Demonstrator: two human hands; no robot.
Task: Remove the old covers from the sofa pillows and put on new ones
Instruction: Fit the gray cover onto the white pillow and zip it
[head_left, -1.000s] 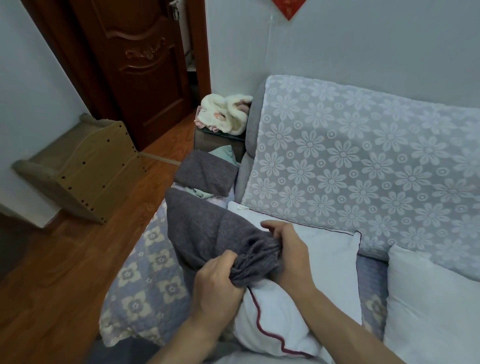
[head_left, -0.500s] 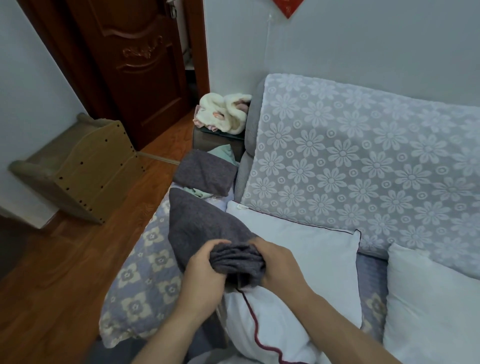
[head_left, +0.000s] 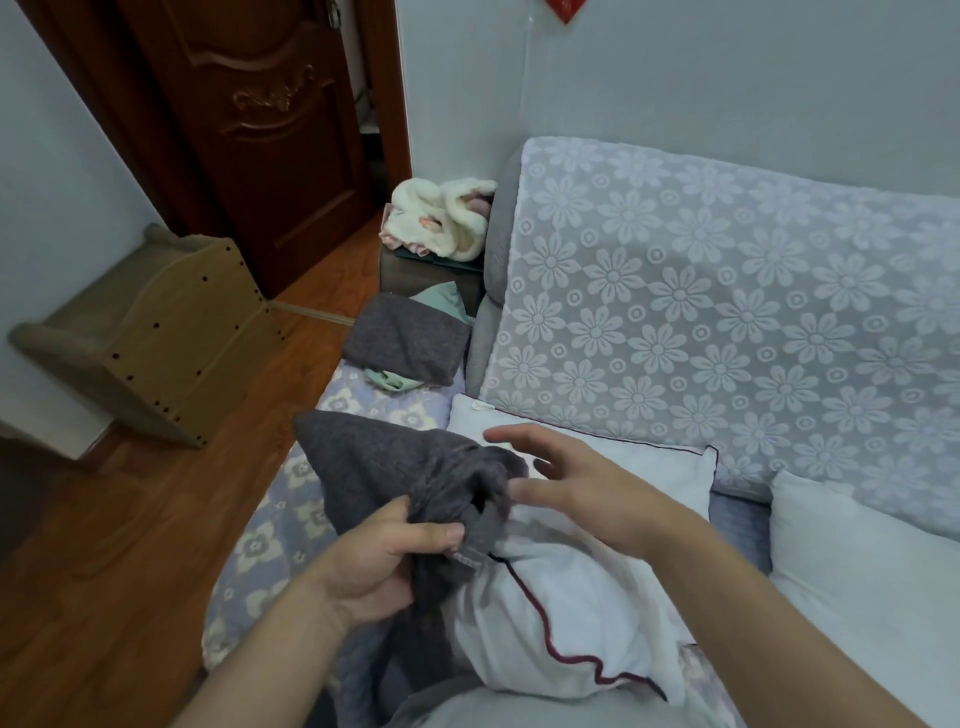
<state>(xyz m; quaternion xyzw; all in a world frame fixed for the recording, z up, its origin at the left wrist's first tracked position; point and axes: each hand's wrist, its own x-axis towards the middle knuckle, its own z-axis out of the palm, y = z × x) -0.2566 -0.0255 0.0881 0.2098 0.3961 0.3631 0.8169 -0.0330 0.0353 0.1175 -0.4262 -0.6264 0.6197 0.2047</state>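
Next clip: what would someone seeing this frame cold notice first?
First, the bunched dark grey knit pillow cover at centre, gripped by the left hand over one end of a white pillow with dark red piping. The right hand hovers open just beside it. Behind, the sofa's lilac flower-patterned lace back cover fills the right side.

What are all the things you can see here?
Grey cover: one, dark grey, bunched at the pillow's end.
White pillow: one, maroon piping, on the sofa seat.
Plain pillow: one, white, at right.
Folded cloth: one, dark grey, far end of seat.
Fluffy bundle: one, cream, beside the sofa.
Sofa back: one, pale flower lace.
Door: one, dark brown.
Wooden rack: one, tan, on the floor.
Left hand: grips the grey cover.
Right hand: fingers spread, holding nothing.
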